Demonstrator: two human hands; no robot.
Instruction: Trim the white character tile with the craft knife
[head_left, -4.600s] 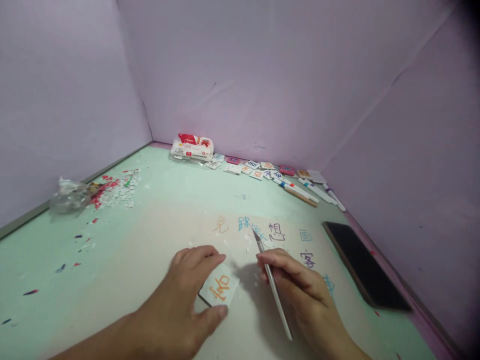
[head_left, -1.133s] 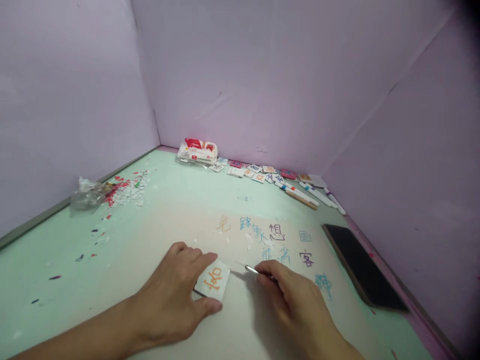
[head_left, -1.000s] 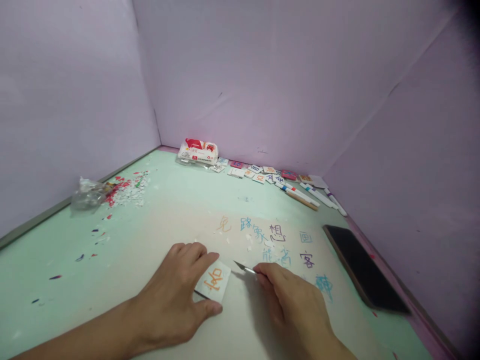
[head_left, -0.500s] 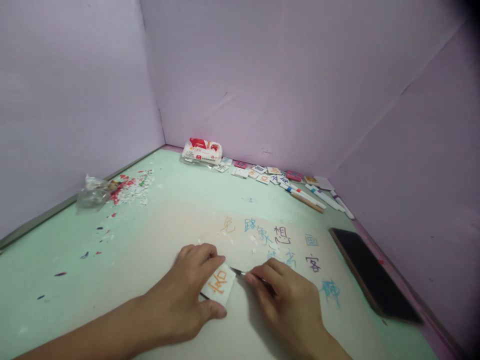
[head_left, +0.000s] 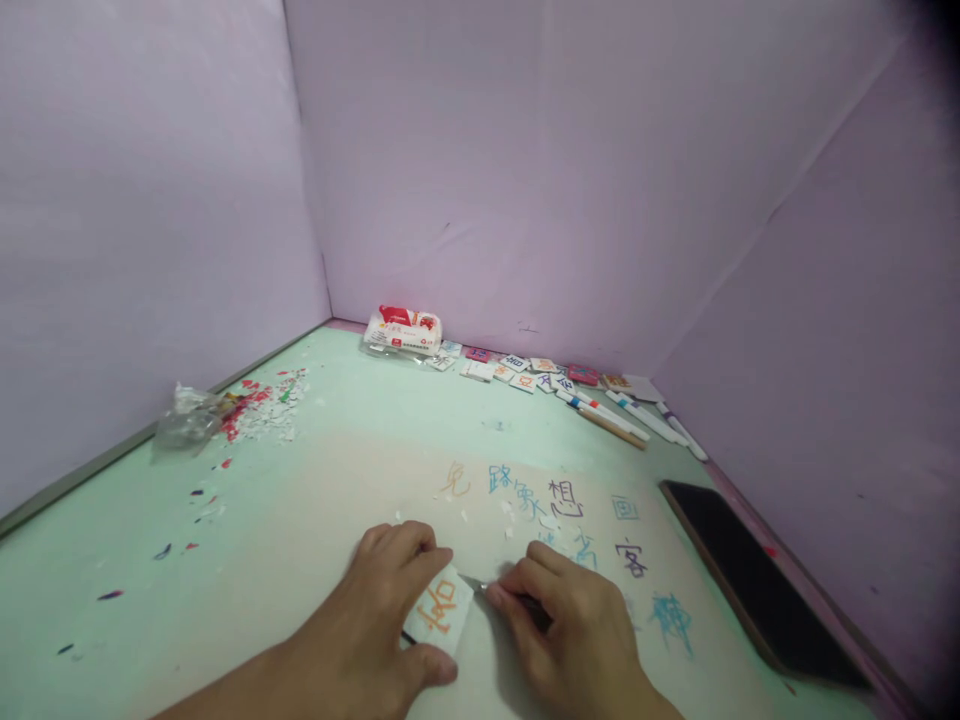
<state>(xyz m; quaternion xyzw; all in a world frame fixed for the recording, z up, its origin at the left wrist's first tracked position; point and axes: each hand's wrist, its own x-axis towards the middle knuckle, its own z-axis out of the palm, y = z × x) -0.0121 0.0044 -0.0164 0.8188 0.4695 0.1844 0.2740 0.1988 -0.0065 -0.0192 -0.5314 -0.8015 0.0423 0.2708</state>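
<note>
My left hand holds a small white square block on the table, fingers and thumb on opposite edges. An orange character is drawn on its upper face, and one dark edge shows near my thumb. My right hand is closed around a craft knife, whose thin blade points left at the block's upper right corner. Whether the blade touches the block I cannot tell. Most of the knife's handle is hidden in my right fingers. Small white shavings lie just beyond both hands.
A dark phone lies at the right. Along the back wall are a red-and-white packet, several lettered blocks and marker pens. Coloured scraps and a clear plastic bag sit at the left. Handwritten characters mark the tabletop.
The camera has tilted up slightly, so everything sits lower in view. The block has turned a little in my left hand, and the knife stays close to its corner.
</note>
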